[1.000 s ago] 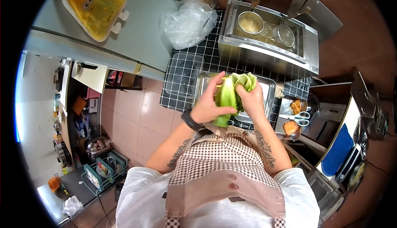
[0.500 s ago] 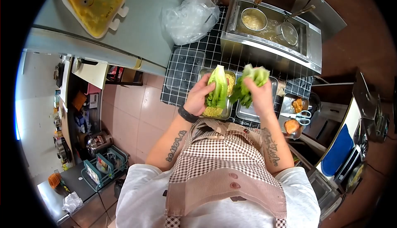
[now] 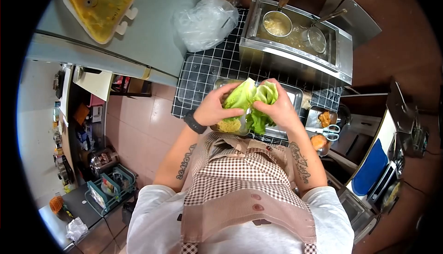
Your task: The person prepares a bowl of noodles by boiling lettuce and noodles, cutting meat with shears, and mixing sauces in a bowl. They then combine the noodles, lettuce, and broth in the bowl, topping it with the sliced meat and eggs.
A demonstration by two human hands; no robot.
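Note:
Green lettuce leaves [image 3: 241, 96] are gripped between the thumb and fingers of my left hand [image 3: 213, 109]. My right hand [image 3: 280, 108] is closed on another bunch of lettuce [image 3: 266, 94], its darker frilly ends hanging down. The two bunches meet in front of me. Below my left hand, yellow noodles [image 3: 229, 125] lie in a metal tray, partly covered by the lettuce and the hand. A second metal tray [image 3: 296, 97] sits behind and beside my right hand, mostly hidden.
A fryer [image 3: 295, 60] with two strainers in its liquid stands at the back right. Blue-handled scissors [image 3: 331, 132] lie across a tray with fried pieces [image 3: 318, 141]. A clear plastic bag [image 3: 206, 25] and a clear lidded container [image 3: 198, 79] are at the left.
Both lettuce bunches have come together, the right one moving left and down. My hands were apart before and now nearly meet. The whole view has shifted slightly.

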